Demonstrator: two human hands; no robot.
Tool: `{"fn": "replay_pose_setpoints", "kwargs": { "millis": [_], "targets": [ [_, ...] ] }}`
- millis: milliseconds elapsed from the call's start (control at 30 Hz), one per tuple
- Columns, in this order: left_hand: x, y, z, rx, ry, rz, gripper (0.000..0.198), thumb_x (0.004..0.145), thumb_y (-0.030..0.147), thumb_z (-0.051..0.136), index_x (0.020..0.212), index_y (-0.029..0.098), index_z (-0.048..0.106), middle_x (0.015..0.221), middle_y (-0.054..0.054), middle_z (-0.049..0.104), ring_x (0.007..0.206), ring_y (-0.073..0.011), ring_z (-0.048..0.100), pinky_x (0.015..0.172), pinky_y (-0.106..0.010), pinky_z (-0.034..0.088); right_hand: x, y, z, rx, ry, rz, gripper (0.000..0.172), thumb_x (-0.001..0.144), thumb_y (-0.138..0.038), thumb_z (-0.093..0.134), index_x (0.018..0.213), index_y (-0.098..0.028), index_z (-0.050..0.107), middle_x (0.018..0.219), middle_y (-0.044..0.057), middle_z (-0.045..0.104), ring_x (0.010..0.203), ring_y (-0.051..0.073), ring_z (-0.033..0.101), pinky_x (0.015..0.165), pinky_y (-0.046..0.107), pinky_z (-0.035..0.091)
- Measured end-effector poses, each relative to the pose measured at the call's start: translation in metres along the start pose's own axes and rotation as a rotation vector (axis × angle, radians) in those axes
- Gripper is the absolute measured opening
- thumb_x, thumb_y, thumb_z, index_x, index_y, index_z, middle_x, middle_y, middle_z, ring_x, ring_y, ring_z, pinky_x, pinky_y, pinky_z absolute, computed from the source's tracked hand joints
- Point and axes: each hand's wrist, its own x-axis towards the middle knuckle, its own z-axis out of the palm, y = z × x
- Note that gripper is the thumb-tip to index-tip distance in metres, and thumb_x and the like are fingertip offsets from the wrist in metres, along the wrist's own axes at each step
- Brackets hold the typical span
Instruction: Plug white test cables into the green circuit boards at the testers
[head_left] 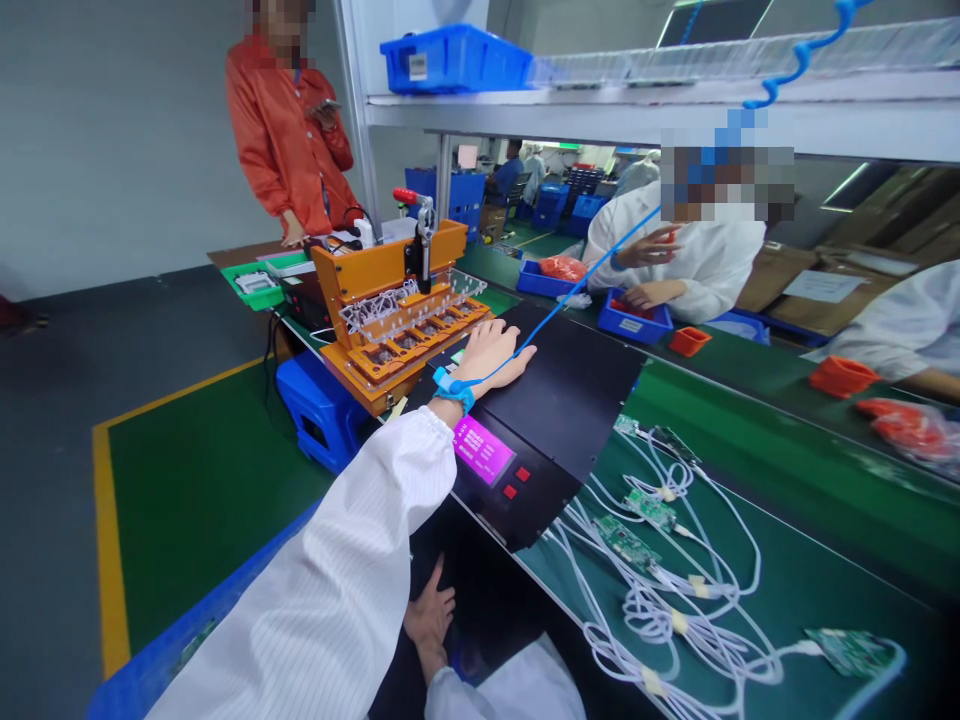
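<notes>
L hand [491,358] flat, open, empty on black tester [555,400] frame-centre – steadying by orange fixture [397,320]; R hand [431,620] loosely open, empty, bottom-centre.

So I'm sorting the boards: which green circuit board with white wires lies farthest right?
The green circuit board near the bottom right corner; the other boards lie further left, nearer the black machine.

The left arm stretches from the lower left of the frame up toward the centre in a white striped sleeve. The left hand [491,358] lies flat, palm down, fingers extended and empty. At the bottom centre, the right hand [430,618] hangs low, fingers loosely spread, holding nothing.
</notes>
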Motion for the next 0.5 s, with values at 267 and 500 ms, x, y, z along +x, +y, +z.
{"fn": "replay_pose_setpoints", "kwargs": {
  "millis": [267, 500],
  "targets": [
    [0.0002, -0.0005, 0.0014, 0.002, 0.014, 0.004, 0.053, 0.107, 0.049, 0.047, 0.142, 0.013, 0.061, 0.150, -0.017, 0.056, 0.142, -0.0318, 0.048, 0.121, -0.042, 0.035, -0.0002, -0.0002, -0.0010, -0.008, -0.003, -0.002, 0.110, 0.078, -0.046, 0.081, 0.169, -0.019, 0.024, 0.123, 0.020, 0.055, 0.119, 0.045, 0.060, 0.102, 0.052, 0.042],
    [-0.0008, 0.0008, -0.0006, -0.013, 0.010, -0.005, 0.052, 0.107, 0.049, 0.048, 0.142, 0.013, 0.062, 0.150, -0.017, 0.056, 0.143, -0.0315, 0.047, 0.121, -0.042, 0.035, 0.0006, 0.0019, 0.0005, 0.005, 0.023, -0.009, 0.110, 0.076, -0.045, 0.083, 0.167, -0.020, 0.029, 0.120, 0.018, 0.057, 0.115, 0.043, 0.061, 0.101, 0.051, 0.043]
  ]
}}
